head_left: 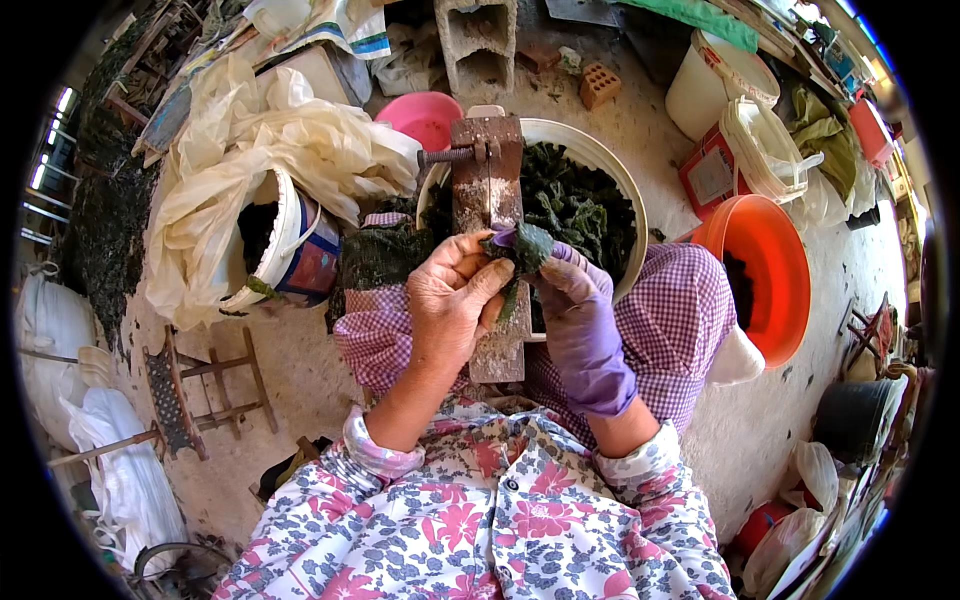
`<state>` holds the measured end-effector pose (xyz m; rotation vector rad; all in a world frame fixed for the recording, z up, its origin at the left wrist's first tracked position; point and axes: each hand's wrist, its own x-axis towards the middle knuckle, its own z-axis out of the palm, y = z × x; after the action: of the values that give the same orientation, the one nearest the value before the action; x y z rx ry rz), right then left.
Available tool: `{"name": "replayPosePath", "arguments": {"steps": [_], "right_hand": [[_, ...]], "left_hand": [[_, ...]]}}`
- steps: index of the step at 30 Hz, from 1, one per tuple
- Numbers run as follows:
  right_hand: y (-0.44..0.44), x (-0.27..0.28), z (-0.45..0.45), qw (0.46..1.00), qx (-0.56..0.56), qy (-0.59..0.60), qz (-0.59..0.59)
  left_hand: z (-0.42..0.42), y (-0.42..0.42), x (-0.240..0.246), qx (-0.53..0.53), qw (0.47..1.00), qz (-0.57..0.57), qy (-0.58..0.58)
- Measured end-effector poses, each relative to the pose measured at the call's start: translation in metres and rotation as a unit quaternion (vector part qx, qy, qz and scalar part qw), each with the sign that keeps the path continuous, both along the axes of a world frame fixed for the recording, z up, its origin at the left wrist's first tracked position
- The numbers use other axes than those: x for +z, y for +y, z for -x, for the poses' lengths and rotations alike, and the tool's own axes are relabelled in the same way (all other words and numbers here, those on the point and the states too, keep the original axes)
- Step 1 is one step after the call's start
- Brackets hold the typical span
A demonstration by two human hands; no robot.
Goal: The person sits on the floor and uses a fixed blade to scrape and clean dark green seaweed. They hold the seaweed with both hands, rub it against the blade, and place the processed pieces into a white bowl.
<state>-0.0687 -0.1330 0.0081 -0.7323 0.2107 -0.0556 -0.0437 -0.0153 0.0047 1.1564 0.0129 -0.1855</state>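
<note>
My bare left hand and my right hand, in a torn purple glove, meet over a narrow wooden board. Between their fingers they hold a crumpled dark green leafy piece, perhaps seaweed. A strip of it hangs below the left thumb. The board lies across a round white tub filled with dark green leafy pieces. At the board's far end is a wooden block with a metal bolt sticking out to the left.
A pink basin and concrete block stand beyond the tub. On the left are a tilted white bucket, plastic sheeting and a small stool frame. An orange bucket stands right of my knee, with white pails farther back.
</note>
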Motion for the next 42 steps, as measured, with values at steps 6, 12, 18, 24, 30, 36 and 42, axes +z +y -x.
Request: {"name": "replayPosePath", "arguments": {"steps": [6, 12, 18, 24, 30, 36, 42], "right_hand": [[-0.014, 0.009, 0.009, 0.985, 0.1, 0.052, 0.13], [-0.022, -0.021, 0.006, 0.916, 0.134, 0.055, 0.373], [-0.017, -0.008, 0.008, 0.889, 0.168, 0.062, 0.421], [0.0, -0.008, 0.023, 0.79, 0.099, -0.086, 0.599], [0.013, -0.017, 0.026, 0.815, 0.117, -0.073, 0.563], [-0.002, -0.002, 0.025, 0.863, 0.194, -0.026, 0.466], [-0.011, 0.021, 0.006, 0.956, 0.123, 0.006, 0.268]], "left_hand": [[0.0, 0.03, -0.001, -0.035, 0.977, -0.176, -0.113], [-0.013, 0.057, -0.014, 0.04, 0.885, -0.361, -0.291], [0.014, 0.045, -0.006, -0.156, 0.949, -0.272, 0.019], [-0.002, 0.03, -0.015, -0.068, 0.982, 0.063, 0.167], [-0.018, 0.019, -0.011, 0.0, 0.978, 0.166, 0.127], [-0.016, 0.017, -0.005, 0.021, 0.997, 0.069, 0.042], [0.001, 0.014, 0.003, -0.034, 0.97, -0.204, -0.13]]}}
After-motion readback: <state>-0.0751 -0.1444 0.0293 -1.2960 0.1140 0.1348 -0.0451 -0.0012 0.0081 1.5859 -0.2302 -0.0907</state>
